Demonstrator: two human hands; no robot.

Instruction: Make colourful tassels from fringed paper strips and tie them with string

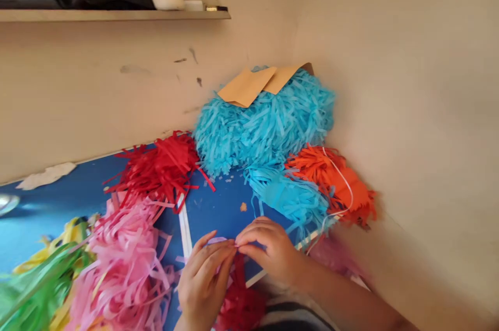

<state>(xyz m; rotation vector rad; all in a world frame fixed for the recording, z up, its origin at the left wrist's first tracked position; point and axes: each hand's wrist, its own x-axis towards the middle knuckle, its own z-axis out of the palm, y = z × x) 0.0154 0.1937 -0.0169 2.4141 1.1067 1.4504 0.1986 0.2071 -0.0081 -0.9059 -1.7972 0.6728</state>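
Note:
Low in the middle of the view, my left hand [205,279] and my right hand [268,250] meet fingertip to fingertip over the blue table [218,206]. Both are closed in a pinch on a small pale pink piece of paper [215,240]. Beneath the hands lies a bunch of red paper strips [237,305]. A heap of pink paper strips [125,263] sits just left of my left hand.
Piles of cut paper fringe lie around: red [159,167], big light blue [265,123] with brown card [249,84] on top, smaller blue [290,198], orange [335,180], green and yellow [35,279]. Walls form a corner at right. A shelf [113,14] holds dark things.

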